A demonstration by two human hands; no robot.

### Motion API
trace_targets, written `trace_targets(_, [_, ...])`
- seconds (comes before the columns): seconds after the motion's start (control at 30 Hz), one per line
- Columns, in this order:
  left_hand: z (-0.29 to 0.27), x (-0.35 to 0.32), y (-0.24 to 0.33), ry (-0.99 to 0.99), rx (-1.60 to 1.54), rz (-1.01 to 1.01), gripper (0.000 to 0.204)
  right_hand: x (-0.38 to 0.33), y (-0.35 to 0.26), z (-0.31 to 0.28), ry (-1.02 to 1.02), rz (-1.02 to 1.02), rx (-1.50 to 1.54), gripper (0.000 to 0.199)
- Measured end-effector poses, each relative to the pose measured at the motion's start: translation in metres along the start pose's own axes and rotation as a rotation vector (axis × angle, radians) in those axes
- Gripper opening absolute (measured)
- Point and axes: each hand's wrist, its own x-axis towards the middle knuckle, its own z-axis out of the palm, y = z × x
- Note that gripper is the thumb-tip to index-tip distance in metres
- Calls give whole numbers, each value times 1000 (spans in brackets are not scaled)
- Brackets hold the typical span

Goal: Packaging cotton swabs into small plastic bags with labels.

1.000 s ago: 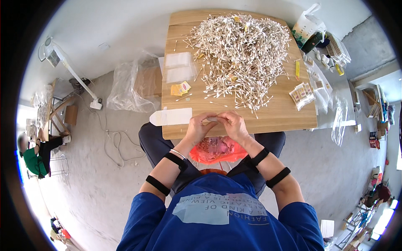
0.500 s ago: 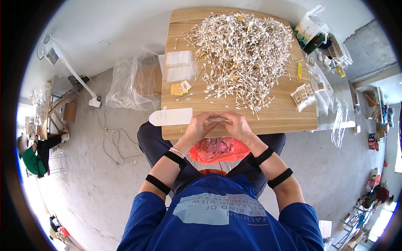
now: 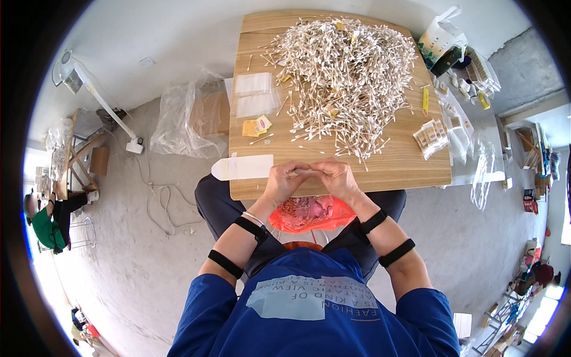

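Observation:
At the near edge of the wooden table (image 3: 410,172), my left hand (image 3: 281,179) and my right hand (image 3: 337,178) meet with fingers closed. Between their fingertips is a thin whitish bundle (image 3: 304,171) that looks like cotton swabs, mostly hidden by the fingers. Beyond them spreads a big heap of loose cotton swabs (image 3: 351,77). A white strip of card (image 3: 250,166) with a pointed end lies left of my left hand. Farther up on that side are small yellow cards (image 3: 257,125) and a stack of clear plastic sleeves (image 3: 254,93).
Filled swab packets (image 3: 431,138) lie at the table's right, by clear plastic bags (image 3: 459,128). A red bag (image 3: 312,214) sits between my legs beneath the table edge. Left stand a large plastic bag (image 3: 178,122) and a white cable (image 3: 163,205). A person in green (image 3: 49,227) sits far left.
My fingers have shifted slightly around the whitish bundle, and less of it shows now. The heap, cards and packets stay where they were.

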Motion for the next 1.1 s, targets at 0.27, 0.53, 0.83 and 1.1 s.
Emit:
trace_targets(0.27, [1,-7,-25,39,-352,-160,27,2,-5,-1,2,-143,-85,19])
trace_targets(0.53, [-6,-6,-11,-5,-105,-82,24,2,-8,-2,9,-191,-150,26])
trace_targets(0.83, [-9,-1,6,9,74,68,24,4,-8,-2,-11,-225,-161,27])
trace_targets(1.1, [0,-7,-1,52,-95,-28,15,-2,-7,3,40,-110,-26,15])
